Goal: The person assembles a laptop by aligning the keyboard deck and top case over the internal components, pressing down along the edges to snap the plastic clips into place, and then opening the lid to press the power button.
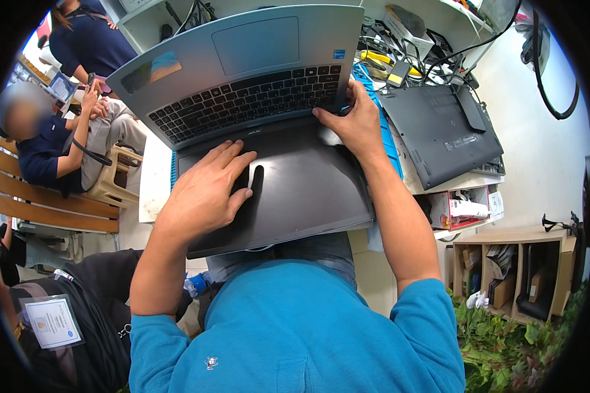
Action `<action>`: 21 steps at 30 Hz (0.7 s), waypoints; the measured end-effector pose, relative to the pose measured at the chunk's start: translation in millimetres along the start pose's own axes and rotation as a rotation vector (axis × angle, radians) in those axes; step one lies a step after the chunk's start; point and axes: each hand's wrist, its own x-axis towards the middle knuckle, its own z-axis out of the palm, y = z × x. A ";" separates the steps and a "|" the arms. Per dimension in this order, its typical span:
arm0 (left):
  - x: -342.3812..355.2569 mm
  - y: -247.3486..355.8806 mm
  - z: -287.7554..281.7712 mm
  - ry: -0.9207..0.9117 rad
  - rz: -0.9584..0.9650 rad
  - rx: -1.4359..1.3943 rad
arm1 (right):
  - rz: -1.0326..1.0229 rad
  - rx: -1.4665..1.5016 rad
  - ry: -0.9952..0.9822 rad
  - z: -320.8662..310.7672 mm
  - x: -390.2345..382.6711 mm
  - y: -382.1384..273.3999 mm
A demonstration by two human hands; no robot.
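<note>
An opened laptop lies in front of me with its dark screen (301,190) flat toward me, its near edge above my lap. Its grey keyboard half (242,98) stands raised and tilted behind, the touchpad at the top. My left hand (210,187) rests on the left part of the screen, fingers stretched out and thumb apart. At the right end of the hinge, my right hand (355,124) grips the laptop's corner. Its thumb presses beside the keyboard, and its fingers go round the side edge, partly hidden.
A black laptop bottom cover (442,134) lies at the right, beside a blue mat (388,134). Cables and yellow-handled pliers (377,59) crowd the back. A seated person (52,144) is at the left, another person (26,327) close by at lower left. Wooden shelves (511,239) stand lower right.
</note>
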 end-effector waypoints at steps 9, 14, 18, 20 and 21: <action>-4.2 -3.1 -5.7 -0.004 0.009 -0.016 | -0.030 -0.014 0.027 2.3 0.9 3.8; -10.5 -11.8 -19.1 0.045 0.003 -0.012 | -0.036 -0.022 0.021 1.5 0.1 0.4; -18.6 -17.9 -36.5 0.091 -0.058 -0.086 | -0.015 -0.038 0.029 2.6 0.7 0.7; -23.8 -19.1 -44.8 0.131 -0.099 -0.118 | -0.009 -0.049 0.034 3.2 1.0 3.6; -26.0 -22.7 -47.3 0.130 -0.103 -0.115 | -0.012 -0.059 0.040 3.0 0.8 4.9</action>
